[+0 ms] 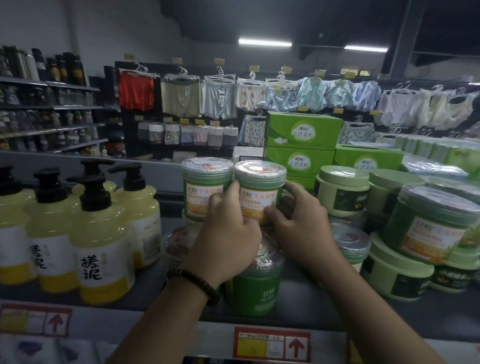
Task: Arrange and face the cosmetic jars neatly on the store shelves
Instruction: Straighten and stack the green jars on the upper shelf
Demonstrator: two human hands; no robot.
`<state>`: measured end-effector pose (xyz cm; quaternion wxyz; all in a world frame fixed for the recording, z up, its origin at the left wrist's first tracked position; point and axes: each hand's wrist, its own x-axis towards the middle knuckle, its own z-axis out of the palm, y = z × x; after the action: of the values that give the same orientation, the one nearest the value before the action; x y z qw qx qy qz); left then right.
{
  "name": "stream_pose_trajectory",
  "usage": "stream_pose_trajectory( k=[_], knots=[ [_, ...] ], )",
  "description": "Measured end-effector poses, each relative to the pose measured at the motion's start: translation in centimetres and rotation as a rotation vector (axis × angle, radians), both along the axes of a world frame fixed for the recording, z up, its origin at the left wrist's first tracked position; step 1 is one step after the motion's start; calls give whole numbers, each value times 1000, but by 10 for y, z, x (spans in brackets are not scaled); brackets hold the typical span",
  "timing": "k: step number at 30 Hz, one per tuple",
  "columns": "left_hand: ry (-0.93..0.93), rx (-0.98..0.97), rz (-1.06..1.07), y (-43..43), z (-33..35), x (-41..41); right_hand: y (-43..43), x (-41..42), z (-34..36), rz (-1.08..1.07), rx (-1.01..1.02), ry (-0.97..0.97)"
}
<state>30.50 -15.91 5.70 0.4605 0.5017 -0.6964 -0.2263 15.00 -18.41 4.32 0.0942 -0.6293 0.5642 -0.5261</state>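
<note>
- Gripped the jar [259, 183] at frame centre with both hands; stood it on a lower jar [256, 277], label turned forward
- Curled the left hand [225, 234] against its left side, thumb tucked into the seam beside the twin jar [205, 185]
- Wrapped the right hand [300, 226] round its right side, thumb pressed on the label; grasping with both, neither released
- Seemed to call for a small twist about the upright axis until the label squared with the twin's, base kept flat on the lid beneath
- Needed only light pressure, by the look of it: stacked two high, so likely to tip if shoved from the top
- Better steadied low on the wall than at the cap, and let go one hand at a time
- Touched or nearly touched the twin on the left, so no sliding room that way
- Left a narrow gap on the right before the pale tubs [341, 192]
- Backed close onto green boxes [302, 135] in the upper centre; little room to push deeper
- Had open room only toward the shelf lip [147, 333] at lower frame, past the lower jar
- Kept well apart from the pump bottles [100, 230] at the left of the frame
- Worth minding the big jar [431, 219] perched on tubs at right, near the right forearm's path when drawing back
</note>
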Motion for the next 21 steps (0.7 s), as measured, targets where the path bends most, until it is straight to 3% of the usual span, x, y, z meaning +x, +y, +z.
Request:
stream_pose_trajectory(
  k=[21],
  knots=[
    [120, -50, 53, 8, -1, -5, 13, -9, 7, -28, -13, -63]
  ],
)
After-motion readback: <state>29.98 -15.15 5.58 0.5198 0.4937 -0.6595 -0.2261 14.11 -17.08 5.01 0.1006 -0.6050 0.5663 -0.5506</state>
